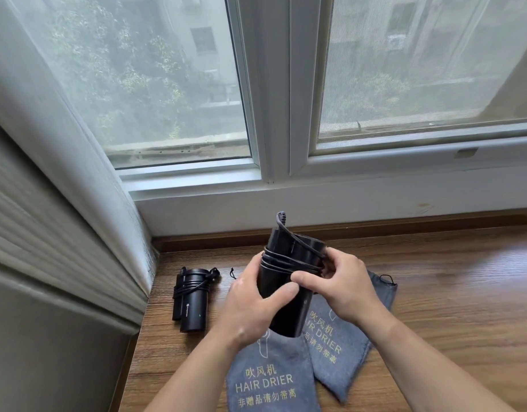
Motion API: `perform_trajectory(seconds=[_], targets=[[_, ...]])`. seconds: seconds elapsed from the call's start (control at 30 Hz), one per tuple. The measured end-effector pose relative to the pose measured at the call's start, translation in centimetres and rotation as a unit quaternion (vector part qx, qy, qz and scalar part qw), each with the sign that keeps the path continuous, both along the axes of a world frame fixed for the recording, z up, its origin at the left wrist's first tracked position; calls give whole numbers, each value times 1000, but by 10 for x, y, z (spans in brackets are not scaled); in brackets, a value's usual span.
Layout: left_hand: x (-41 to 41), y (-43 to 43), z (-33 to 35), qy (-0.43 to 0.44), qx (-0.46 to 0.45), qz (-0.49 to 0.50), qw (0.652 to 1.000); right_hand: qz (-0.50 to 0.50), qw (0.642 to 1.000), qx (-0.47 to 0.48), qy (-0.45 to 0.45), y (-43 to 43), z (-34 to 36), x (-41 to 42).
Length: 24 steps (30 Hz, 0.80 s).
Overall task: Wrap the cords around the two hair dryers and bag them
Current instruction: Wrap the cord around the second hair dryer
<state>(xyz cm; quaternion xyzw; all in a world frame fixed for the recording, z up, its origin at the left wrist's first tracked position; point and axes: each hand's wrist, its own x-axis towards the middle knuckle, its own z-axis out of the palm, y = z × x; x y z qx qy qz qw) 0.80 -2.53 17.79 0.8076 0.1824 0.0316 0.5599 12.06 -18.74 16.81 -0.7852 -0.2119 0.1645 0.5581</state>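
Holding entry, item one: held hair dryer (289, 316), black, folded, upright above two grey bags, well clear of the window (274, 114). Whether its lower end touches the fabric cannot be told. Left hand (250, 307): wrapped round the barrel, thumb across the front. Right hand (342, 283): fingers curled in at the right side of the coils and thumb laid over them, apparently pinching the cord (289, 261); the plug is hidden. The cord shows several turns round the upper body, one strand running up to the strain relief at the top. Item two: second hair dryer (194, 301), lying on the wooden ledge (449, 292) to the left, cord wound on, not bagged. Item three: nearer bag (271, 379), flat, printed HAIR DRIER, overlapping item four, farther bag (339, 346), same print, drawstring trailing at its far end. Judgement: winding looks nearly complete and bagging has not begun. Hazards: if the right hand releases before the free end is tucked, the stiff turns may spring loose. The coils could catch on a narrow bag mouth and be pushed off as the dryer slides in. Since the bags overlap, lifting one may drag the other toward the ledge edge.
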Motion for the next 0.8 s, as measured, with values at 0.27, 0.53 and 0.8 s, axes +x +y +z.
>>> perform_trajectory(seconds=[0.27,0.53,0.8], targets=[[-1,6,-2,-39,-80,69,994,115,993,9,9,-8,8,9],[-2,-4,-2,-20,21,55,998,58,997,49,27,-2,12,0],[-1,-20,5,13,42,64,997,66,998,-6,-7,3,11,-5]])
